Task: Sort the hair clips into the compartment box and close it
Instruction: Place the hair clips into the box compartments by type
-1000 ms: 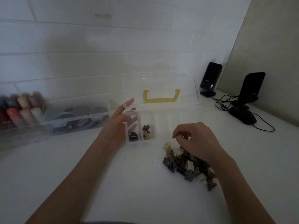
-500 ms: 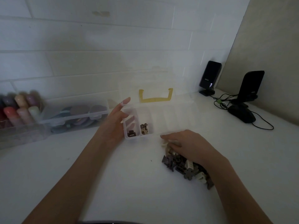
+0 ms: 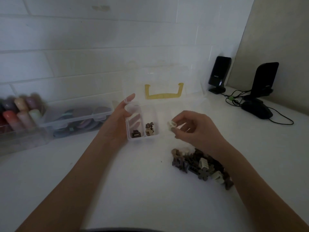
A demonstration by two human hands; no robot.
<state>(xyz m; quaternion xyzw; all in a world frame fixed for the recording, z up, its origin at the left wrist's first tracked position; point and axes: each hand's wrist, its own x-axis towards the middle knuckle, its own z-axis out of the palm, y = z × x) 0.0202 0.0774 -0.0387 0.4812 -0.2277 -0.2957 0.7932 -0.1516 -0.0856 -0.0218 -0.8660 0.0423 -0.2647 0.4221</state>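
A clear compartment box (image 3: 159, 113) lies open on the white table, its lid with a yellow handle (image 3: 163, 92) standing up behind it. My left hand (image 3: 117, 121) grips the box's left end. One dark clip (image 3: 135, 133) lies in the leftmost compartment, and brown and cream clips (image 3: 149, 128) lie in the one beside it. My right hand (image 3: 194, 129) pinches a cream hair clip (image 3: 171, 126) just right of those compartments, above the box's front edge. A pile of brown, grey and cream hair clips (image 3: 200, 166) lies on the table under my right wrist.
To the left, a clear case of round pads (image 3: 76, 118) and a clear tray of coloured bottles (image 3: 18, 114) stand against the tiled wall. Two black speakers (image 3: 219, 74) (image 3: 265, 79), a black mouse (image 3: 256, 109) and cables sit at the back right.
My right hand went down into the pile, took a cream clip and lifted it up toward the box. My left hand has stayed on the box's left end.
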